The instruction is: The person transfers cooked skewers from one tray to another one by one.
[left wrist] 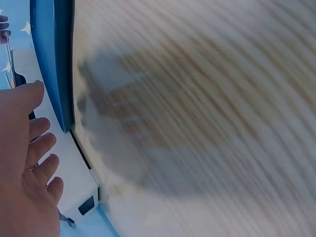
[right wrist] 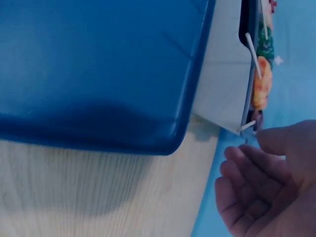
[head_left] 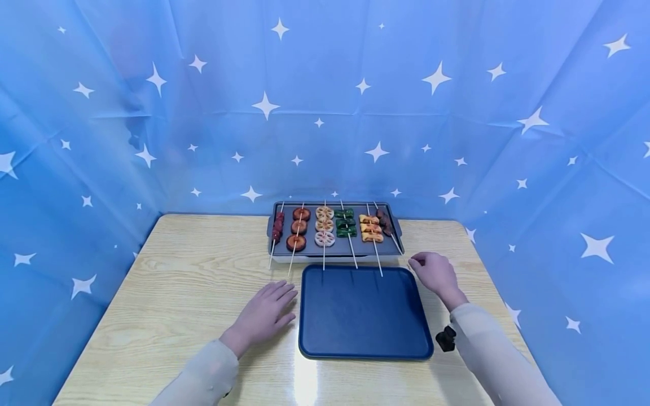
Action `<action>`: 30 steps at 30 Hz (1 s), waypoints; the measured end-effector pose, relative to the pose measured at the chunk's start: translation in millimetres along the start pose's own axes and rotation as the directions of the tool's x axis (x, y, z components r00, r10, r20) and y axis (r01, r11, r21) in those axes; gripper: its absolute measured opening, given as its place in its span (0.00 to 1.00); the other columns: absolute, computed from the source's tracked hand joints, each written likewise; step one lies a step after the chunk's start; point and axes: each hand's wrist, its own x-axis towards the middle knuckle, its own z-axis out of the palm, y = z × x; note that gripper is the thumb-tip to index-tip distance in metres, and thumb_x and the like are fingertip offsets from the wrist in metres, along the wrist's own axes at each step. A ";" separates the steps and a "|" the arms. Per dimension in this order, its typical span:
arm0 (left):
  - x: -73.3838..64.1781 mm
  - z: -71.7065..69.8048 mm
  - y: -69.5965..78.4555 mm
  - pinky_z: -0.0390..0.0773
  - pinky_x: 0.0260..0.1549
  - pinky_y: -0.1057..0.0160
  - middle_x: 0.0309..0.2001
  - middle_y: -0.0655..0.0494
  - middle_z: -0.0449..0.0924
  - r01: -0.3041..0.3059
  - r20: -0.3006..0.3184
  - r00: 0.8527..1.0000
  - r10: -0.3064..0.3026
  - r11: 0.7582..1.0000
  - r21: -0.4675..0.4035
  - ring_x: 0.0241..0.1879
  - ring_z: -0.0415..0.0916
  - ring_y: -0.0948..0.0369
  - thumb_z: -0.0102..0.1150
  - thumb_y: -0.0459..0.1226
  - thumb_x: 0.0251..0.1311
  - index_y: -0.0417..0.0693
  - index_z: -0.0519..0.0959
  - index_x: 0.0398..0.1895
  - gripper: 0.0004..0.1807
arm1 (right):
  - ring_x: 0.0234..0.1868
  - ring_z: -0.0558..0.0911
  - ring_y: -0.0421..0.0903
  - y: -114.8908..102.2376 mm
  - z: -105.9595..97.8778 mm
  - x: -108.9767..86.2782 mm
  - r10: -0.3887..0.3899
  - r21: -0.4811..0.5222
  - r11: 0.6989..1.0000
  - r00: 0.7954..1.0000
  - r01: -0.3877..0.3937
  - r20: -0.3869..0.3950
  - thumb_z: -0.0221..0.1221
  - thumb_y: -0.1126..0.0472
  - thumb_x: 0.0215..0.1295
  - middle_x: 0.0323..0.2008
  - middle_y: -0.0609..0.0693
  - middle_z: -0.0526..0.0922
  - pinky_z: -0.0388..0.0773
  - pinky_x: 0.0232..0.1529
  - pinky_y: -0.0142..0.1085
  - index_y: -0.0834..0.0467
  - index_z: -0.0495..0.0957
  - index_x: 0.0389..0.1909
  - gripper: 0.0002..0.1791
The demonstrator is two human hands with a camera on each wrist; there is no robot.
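My left hand (head_left: 264, 316) hovers over the wood table just left of the blue tray (head_left: 365, 313), fingers spread and relaxed, holding nothing. Off the tray's back right corner is my right hand (head_left: 434, 273), its fingers loosely bent with a gap to the thumb in the right wrist view. Close by its fingertips is the stick end of the dark meat skewer (head_left: 384, 223), which lies slanted at the right end of the grill (head_left: 335, 248). Beside that skewer lies a yellow-orange one (head_left: 372, 228), then a green pepper one (head_left: 346, 223).
Lotus root slices (head_left: 325, 226), brown round slices (head_left: 298, 227) and a dark red skewer (head_left: 277, 226) fill the grill's left half. Several sticks overhang its front edge towards the tray. A blue star-patterned curtain (head_left: 325, 152) stands behind the table (head_left: 183, 282).
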 end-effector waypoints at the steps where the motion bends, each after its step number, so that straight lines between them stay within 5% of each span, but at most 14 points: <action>1: 1.9 1.1 1.2 0.62 0.72 0.46 0.67 0.48 0.71 -0.003 0.009 1.000 0.003 1.000 -0.003 0.71 0.63 0.49 0.58 0.50 0.64 0.45 0.72 0.65 0.30 | 0.31 0.81 0.48 -1.4 0.1 0.8 0.010 0.006 1.000 1.000 -0.010 0.006 0.52 0.55 0.72 0.40 0.61 0.86 0.76 0.28 0.39 0.64 0.82 0.48 0.18; 9: 7.6 9.9 6.0 0.55 0.75 0.48 0.72 0.51 0.64 -0.024 0.123 0.992 0.030 0.998 -0.051 0.74 0.56 0.49 0.54 0.58 0.64 0.48 0.69 0.69 0.36 | 0.29 0.80 0.49 -9.0 2.4 4.5 0.071 -0.011 0.997 0.997 -0.070 0.023 0.56 0.57 0.68 0.35 0.59 0.87 0.74 0.26 0.39 0.64 0.84 0.40 0.14; 23: 6.8 14.2 3.7 0.48 0.77 0.47 0.76 0.54 0.56 -0.010 0.179 0.983 0.026 0.996 -0.093 0.78 0.46 0.50 0.53 0.63 0.61 0.51 0.63 0.73 0.42 | 0.30 0.83 0.48 -10.8 5.6 11.4 0.064 -0.001 0.998 0.991 -0.065 0.120 0.59 0.61 0.64 0.33 0.58 0.87 0.79 0.31 0.42 0.66 0.84 0.43 0.14; 30: 7.1 17.3 0.6 0.51 0.76 0.46 0.75 0.55 0.59 -0.018 0.148 0.989 0.029 0.997 -0.076 0.77 0.49 0.49 0.54 0.64 0.60 0.51 0.63 0.73 0.43 | 0.26 0.82 0.45 -15.5 6.3 12.1 0.110 0.142 0.980 0.971 -0.142 0.214 0.58 0.64 0.63 0.27 0.55 0.86 0.79 0.27 0.35 0.66 0.83 0.36 0.09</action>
